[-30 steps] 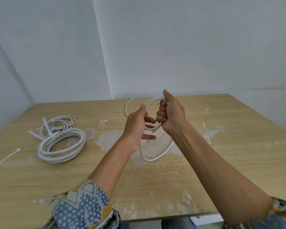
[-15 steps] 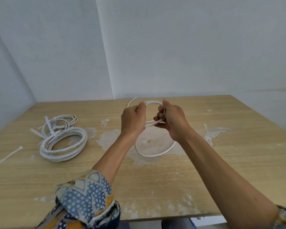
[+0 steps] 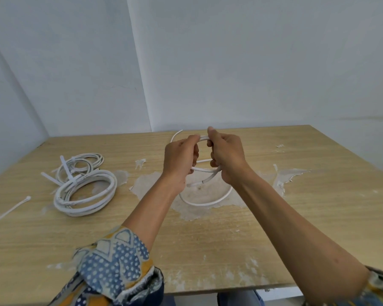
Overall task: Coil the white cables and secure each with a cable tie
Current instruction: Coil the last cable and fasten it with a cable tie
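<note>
Head view: our left hand [image 3: 179, 160] and right hand [image 3: 227, 157] both grip the white cable [image 3: 205, 203], looped above the table [image 3: 274, 239] centre. Two tied coils [image 3: 85, 191] lie well left, a loose cable tie [image 3: 8, 212] beside them.

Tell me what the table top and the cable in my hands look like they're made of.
Table top: probably wood-grain laminate or veneer, matte; the grain layer has peeled in pale patches. Cable: smooth white plastic-looking sheath, faintly glossy, bending in springy loops; its core is not visible.
</note>
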